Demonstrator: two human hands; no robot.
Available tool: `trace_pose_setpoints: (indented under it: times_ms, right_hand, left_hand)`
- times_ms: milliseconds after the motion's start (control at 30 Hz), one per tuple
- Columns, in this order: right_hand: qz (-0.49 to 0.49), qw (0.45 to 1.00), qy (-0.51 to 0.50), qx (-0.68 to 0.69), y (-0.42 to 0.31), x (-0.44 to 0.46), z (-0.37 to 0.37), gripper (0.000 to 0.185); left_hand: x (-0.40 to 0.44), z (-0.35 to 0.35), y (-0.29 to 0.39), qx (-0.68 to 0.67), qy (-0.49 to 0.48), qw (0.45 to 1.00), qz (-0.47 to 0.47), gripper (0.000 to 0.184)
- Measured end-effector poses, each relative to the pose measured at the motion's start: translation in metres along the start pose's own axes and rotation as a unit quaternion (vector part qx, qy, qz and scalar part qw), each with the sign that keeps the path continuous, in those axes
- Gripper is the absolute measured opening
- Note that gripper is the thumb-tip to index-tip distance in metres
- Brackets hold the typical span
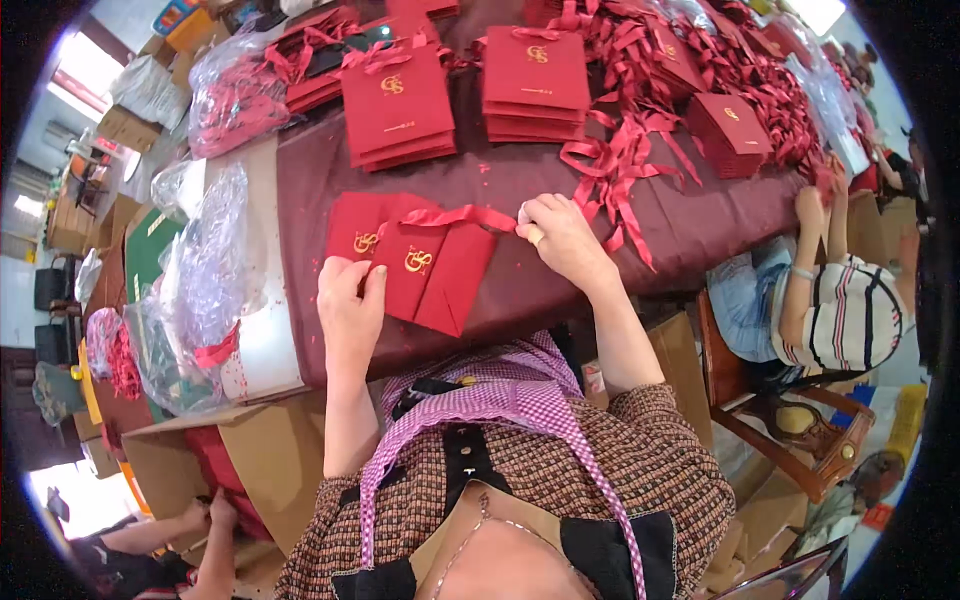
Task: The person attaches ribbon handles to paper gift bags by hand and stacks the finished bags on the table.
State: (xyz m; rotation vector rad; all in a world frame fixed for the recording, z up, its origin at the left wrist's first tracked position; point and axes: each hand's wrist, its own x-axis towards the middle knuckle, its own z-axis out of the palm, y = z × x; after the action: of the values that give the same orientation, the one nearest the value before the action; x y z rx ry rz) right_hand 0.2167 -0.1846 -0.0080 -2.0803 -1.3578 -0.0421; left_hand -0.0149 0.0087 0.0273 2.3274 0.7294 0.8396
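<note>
Two red paper gift bags with gold lettering lie flat and overlapping on the table. My left hand [350,305] has its thumb and fingers closed at the lower left of the front red gift bag [445,270], beside the gold letters. Partly beneath it is the other red gift bag [355,215]. A red ribbon [455,214] runs across the top of the front bag. Its right end goes into my right hand [565,240], whose fingers are curled tight around it, just right of the bag.
Stacked red bags [400,110] and another bag stack [535,85] stand at the back of the maroon-covered table [480,175]. Loose red ribbons [625,170] pile up toward the right. Plastic wrapping [210,260] lies left. Other people sit at right and reach into a box [275,460] at lower left.
</note>
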Motion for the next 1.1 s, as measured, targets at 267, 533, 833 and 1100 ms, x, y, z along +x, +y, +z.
trace_pose_setpoints:
  times_ms: [267,533,833,1100]
  right_hand:
    - [0.084,0.752,-0.037,0.653,-0.027,0.000,-0.054,0.019]
    - [-0.002,0.736,0.042,0.675,-0.041,-0.002,-0.056,0.021]
    - [-0.106,0.843,0.054,0.524,-0.065,0.008,-0.069,0.015]
    - [-0.102,0.947,-0.038,0.302,-0.071,0.018,-0.003,0.011]
  left_hand:
    - [0.003,0.000,-0.004,-0.047,0.025,0.999,-0.003,0.009]
    - [0.009,0.015,-0.009,-0.053,0.025,0.998,0.014,0.006]
    - [0.019,0.022,-0.003,-0.077,-0.008,0.997,-0.001,0.011]
    - [0.018,0.019,-0.007,-0.124,-0.047,0.991,-0.019,0.014]
